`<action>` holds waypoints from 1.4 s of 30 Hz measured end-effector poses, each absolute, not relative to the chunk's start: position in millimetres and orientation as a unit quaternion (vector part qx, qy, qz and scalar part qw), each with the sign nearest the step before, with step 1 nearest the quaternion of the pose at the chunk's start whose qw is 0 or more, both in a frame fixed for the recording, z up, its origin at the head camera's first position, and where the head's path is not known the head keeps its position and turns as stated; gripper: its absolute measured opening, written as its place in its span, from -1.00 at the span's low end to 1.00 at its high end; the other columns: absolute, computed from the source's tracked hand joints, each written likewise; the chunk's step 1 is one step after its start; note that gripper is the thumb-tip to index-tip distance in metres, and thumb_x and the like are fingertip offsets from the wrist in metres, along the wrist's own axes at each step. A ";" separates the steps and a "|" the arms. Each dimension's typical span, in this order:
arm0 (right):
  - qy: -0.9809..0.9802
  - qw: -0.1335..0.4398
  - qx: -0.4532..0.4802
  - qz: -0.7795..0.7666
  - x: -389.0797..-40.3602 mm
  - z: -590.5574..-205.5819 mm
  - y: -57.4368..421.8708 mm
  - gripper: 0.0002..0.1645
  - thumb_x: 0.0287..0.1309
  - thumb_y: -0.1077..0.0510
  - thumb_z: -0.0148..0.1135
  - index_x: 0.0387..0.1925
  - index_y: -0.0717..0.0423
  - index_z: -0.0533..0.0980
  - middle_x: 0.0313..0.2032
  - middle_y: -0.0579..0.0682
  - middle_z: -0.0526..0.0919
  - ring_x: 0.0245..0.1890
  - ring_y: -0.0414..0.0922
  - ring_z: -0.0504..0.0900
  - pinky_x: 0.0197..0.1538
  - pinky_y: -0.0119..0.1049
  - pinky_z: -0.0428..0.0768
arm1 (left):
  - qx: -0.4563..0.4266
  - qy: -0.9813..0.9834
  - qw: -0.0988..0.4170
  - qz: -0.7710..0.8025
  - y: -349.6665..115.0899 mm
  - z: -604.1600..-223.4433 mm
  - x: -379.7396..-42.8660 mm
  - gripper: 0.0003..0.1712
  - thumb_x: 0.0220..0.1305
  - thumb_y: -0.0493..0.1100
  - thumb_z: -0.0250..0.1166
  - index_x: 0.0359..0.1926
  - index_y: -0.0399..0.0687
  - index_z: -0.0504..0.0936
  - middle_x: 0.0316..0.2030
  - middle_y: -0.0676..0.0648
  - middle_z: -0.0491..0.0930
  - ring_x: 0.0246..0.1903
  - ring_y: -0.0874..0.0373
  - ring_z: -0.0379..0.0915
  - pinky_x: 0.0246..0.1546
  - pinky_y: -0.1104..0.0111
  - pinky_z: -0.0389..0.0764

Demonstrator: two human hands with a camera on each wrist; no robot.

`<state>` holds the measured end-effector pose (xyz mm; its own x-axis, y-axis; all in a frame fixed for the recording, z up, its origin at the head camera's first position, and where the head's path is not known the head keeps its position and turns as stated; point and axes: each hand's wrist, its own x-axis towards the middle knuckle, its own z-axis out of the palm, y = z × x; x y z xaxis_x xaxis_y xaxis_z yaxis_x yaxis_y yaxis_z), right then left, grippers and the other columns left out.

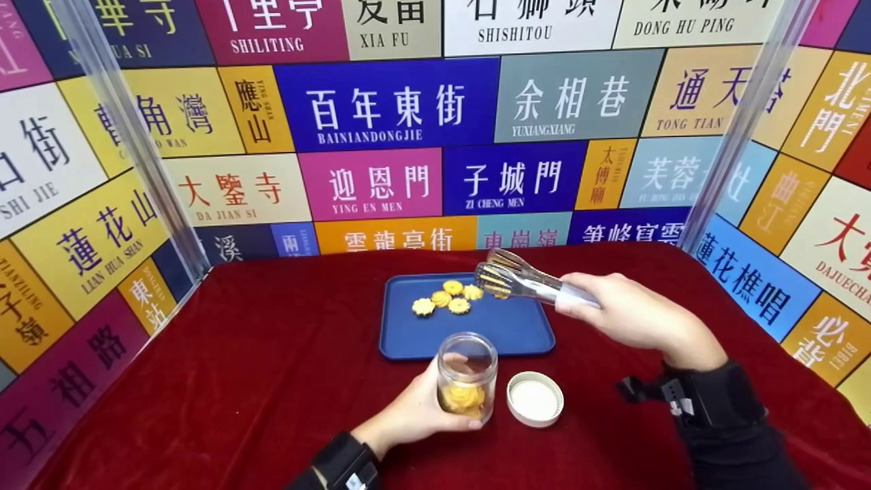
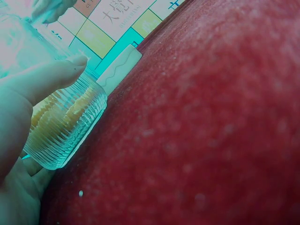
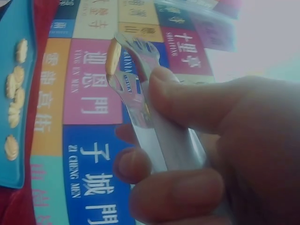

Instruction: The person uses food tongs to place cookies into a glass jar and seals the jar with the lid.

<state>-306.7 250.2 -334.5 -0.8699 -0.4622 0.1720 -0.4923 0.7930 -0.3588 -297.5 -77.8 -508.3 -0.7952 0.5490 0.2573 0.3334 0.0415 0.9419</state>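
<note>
My left hand (image 1: pixel 425 408) grips a clear ribbed glass jar (image 1: pixel 467 373) standing open on the red cloth, with yellow cookies at its bottom. In the left wrist view the thumb lies along the jar (image 2: pixel 65 122). My right hand (image 1: pixel 629 316) holds metal tongs (image 1: pixel 520 279) over the right part of a blue tray (image 1: pixel 476 333). In the right wrist view the tongs (image 3: pixel 136 93) pinch one cookie (image 3: pixel 112 56) between their tips. Several flower-shaped cookies (image 1: pixel 446 298) lie on the tray's far side. They also show on the tray (image 3: pixel 21 140) as cookies (image 3: pixel 14 93).
A white jar lid (image 1: pixel 535 399) lies upside down on the red cloth (image 1: pixel 258 367), just right of the jar; the lid (image 2: pixel 119 70) also shows behind the jar. Colourful sign-covered walls (image 1: pixel 381 136) enclose the table at the back and both sides.
</note>
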 end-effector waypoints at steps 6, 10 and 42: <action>-0.939 0.017 0.276 0.205 -296.9 -327.3 247.9 -0.55 0.54 -0.14 0.23 0.29 -0.04 0.57 -0.19 -0.13 0.66 -0.25 -0.14 0.56 -0.15 -0.18 0.51 | 0.307 0.711 0.089 0.626 -78.8 -509.9 -298.1 0.02 0.01 -0.28 0.71 0.41 -0.17 0.30 0.17 -0.02 0.65 0.17 0.09 0.61 0.33 0.31 0.51; -0.936 0.006 0.286 0.204 -291.5 -323.8 246.2 -0.53 0.56 -0.18 0.20 0.31 -0.08 0.56 -0.21 -0.15 0.65 -0.26 -0.16 0.57 -0.16 -0.21 0.52 | 0.308 0.709 0.093 0.628 -78.7 -510.3 -298.8 0.02 0.02 -0.28 0.70 0.42 -0.15 0.30 0.18 -0.02 0.65 0.19 0.08 0.61 0.34 0.29 0.51; -0.902 -0.052 0.391 0.175 -273.6 -321.7 230.8 -0.71 0.55 -0.18 0.20 0.06 -0.16 0.63 -0.34 -0.34 0.62 -0.41 -0.33 0.54 -0.29 -0.37 0.52 | 0.309 0.734 0.085 0.599 -79.4 -510.4 -299.7 0.29 0.03 -0.18 0.72 0.64 0.14 0.09 0.22 0.13 0.64 0.23 0.15 0.57 0.40 0.28 0.44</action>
<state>-273.6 230.8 -321.7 -0.6883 -0.7241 0.0441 -0.6878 0.6322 -0.3567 -299.7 -79.4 -510.4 -0.7949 0.5552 0.2448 0.3513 0.0922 0.9317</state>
